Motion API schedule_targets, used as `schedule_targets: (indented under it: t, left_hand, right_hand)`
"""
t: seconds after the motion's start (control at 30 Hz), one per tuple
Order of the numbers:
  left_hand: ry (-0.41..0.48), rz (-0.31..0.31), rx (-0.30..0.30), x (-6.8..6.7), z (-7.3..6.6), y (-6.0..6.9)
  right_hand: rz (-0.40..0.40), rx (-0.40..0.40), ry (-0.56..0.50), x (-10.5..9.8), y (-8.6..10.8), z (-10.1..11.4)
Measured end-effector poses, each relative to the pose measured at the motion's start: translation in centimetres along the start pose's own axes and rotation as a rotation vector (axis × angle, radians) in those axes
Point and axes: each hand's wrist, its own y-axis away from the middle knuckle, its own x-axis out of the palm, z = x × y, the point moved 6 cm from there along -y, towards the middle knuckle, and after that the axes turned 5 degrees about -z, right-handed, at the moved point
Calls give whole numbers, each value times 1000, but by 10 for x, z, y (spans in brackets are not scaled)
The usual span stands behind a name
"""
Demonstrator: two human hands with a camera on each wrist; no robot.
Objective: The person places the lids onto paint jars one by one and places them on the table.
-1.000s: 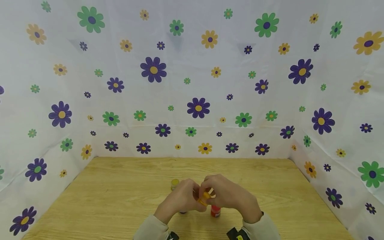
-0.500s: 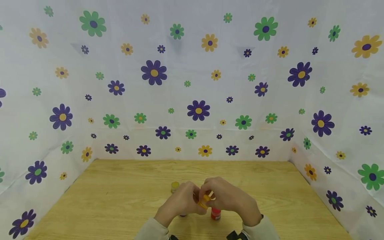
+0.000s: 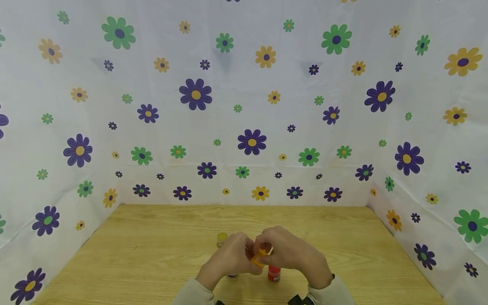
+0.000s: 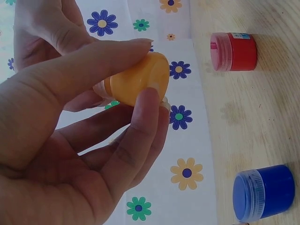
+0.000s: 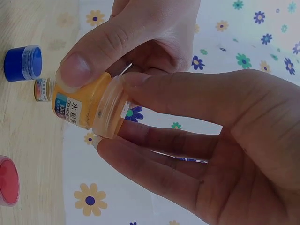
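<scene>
Over the table, both hands meet on a small yellow-orange paint jar (image 3: 260, 259). My left hand (image 3: 235, 255) grips the jar's body, its thumb and fingers on opposite sides in the left wrist view. In the right wrist view, the thumb and fingers of my right hand (image 5: 187, 140) pinch the clear lid (image 5: 108, 108) around its rim. A printed label (image 5: 68, 110) shows on the jar's side. Thin white bits stick out beside the lid; what they are I cannot tell. In the head view the fingers hide much of the jar.
A red paint jar (image 3: 273, 273) stands just below the hands. A blue jar (image 4: 275, 190), mostly hidden in the head view, and a smaller-looking yellow-lidded jar (image 3: 222, 239) stand on the wooden table (image 3: 152, 254). Flowered white cloth (image 3: 244, 84) walls the back and sides.
The right fingers have shifted slightly around the lid, while the left hand keeps its grip on the jar. The whole head view has tilted up a little, so everything sits lower.
</scene>
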Motion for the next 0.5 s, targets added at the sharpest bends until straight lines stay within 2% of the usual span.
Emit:
schedule_targets:
  t: [0.5]
  left_hand:
    - [-17, -7, -3, -1, 1, 0]
  right_hand:
    - [-17, 45, 11, -2, 1, -2]
